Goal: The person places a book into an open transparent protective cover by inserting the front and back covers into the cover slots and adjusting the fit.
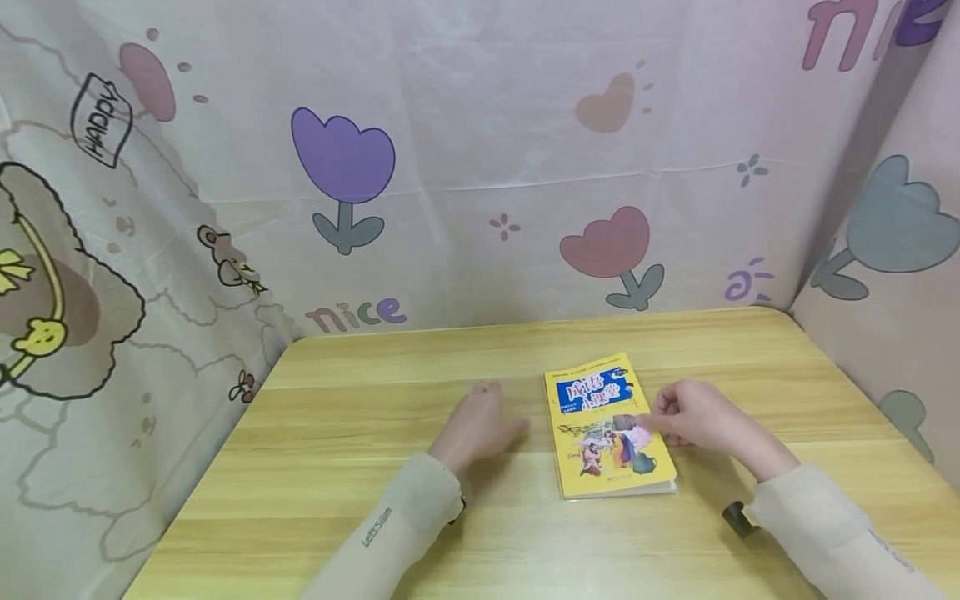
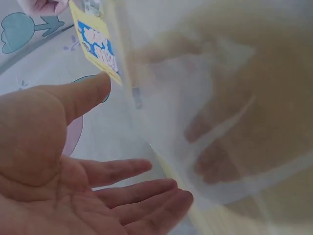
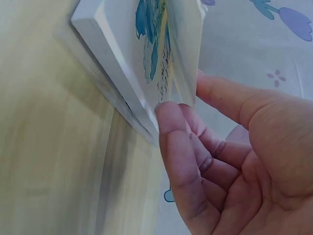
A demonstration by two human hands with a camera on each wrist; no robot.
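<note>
On the worktop [image 1: 322,433], the book [image 1: 609,433] lies between the loose, empty left hand [image 1: 480,425] and the right hand [image 1: 708,417], which pinches its cover [image 1: 564,425] (seemingly raising it; turning it would call for a gentle grip).

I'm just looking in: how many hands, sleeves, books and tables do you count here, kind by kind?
Hands: 2, the left hand and the right hand
Sleeves: 2, the left sleeve and the right sleeve
Books: 1, the yellow book
Tables: 1, the wood-grain table
Total: 6
</note>
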